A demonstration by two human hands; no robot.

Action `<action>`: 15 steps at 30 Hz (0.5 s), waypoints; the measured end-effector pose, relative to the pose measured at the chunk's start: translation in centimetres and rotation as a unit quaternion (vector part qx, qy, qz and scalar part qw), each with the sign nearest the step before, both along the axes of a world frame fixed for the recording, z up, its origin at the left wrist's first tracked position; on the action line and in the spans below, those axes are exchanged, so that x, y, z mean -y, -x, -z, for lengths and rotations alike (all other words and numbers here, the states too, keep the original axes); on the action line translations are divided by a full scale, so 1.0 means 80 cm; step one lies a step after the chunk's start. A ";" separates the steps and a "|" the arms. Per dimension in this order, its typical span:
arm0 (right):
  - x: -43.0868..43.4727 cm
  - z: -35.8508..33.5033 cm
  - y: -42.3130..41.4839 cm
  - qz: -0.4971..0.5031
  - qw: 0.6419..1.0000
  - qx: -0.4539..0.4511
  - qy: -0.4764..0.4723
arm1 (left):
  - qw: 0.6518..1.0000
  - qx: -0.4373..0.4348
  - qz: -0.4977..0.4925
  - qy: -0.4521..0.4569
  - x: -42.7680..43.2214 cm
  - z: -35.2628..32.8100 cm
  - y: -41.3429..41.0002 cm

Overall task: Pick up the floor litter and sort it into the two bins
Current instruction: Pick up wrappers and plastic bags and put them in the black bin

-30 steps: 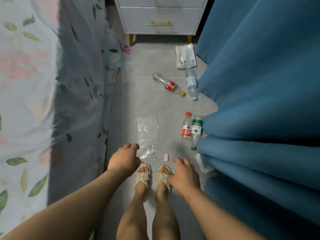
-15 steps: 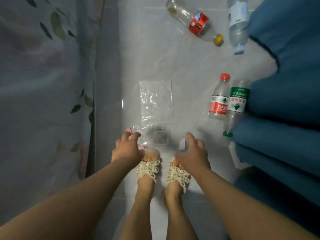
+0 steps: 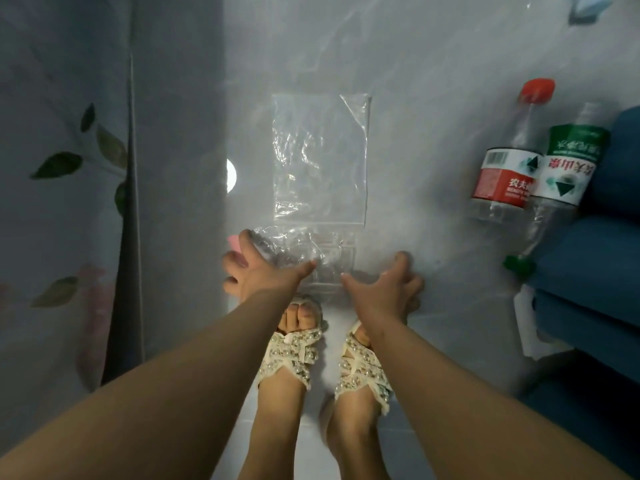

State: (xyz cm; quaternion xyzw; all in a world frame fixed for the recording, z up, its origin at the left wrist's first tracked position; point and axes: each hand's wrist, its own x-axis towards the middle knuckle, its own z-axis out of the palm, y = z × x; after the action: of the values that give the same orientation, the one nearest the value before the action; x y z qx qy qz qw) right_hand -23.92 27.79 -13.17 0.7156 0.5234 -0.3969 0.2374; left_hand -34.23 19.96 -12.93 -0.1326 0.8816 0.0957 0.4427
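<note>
A flat clear plastic bag (image 3: 320, 157) lies on the grey floor, with a crumpled clear wrapper (image 3: 322, 252) at its near end. My left hand (image 3: 256, 271) is down at that wrapper's left edge, thumb spread wide and fingertips on the floor beside a small pink scrap (image 3: 232, 242). To the wrapper's right, my right hand (image 3: 388, 285) has its fingers bent onto the floor and its thumb held apart. Whatever lies under it is hidden. A red-label bottle (image 3: 502, 181) and a green-label bottle (image 3: 568, 168) lie side by side at the right. No bin is in view.
A floral bedsheet (image 3: 69, 202) hangs along the left. Blue curtain folds (image 3: 606, 254) crowd the right, with a white paper (image 3: 526, 327) at their foot. My sandalled feet (image 3: 294, 351) stand just behind both hands. Part of another bottle (image 3: 588, 8) shows at the top right.
The view has dropped closer to the floor. Both hands reached down to it: the left to the crumpled wrapper, the right over the spot where a small pale scrap lay.
</note>
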 end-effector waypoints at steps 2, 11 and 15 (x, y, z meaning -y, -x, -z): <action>0.003 0.007 0.001 0.024 1.000 -0.003 -0.016 | 1.000 -0.025 -0.010 0.010 -0.003 0.005 -0.004; -0.007 0.024 0.003 0.072 0.995 -0.065 -0.026 | 0.992 -0.051 0.008 -0.112 -0.026 0.023 -0.001; -0.022 0.027 -0.002 0.076 0.991 -0.110 -0.009 | 0.990 -0.042 0.050 -0.128 -0.040 0.024 -0.001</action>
State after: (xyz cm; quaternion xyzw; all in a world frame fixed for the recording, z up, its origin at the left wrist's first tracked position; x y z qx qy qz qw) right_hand -23.73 29.54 -15.30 0.7079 0.4936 -0.4851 0.1411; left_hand -34.14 23.19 -14.88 -0.0262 0.8855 0.1912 0.4226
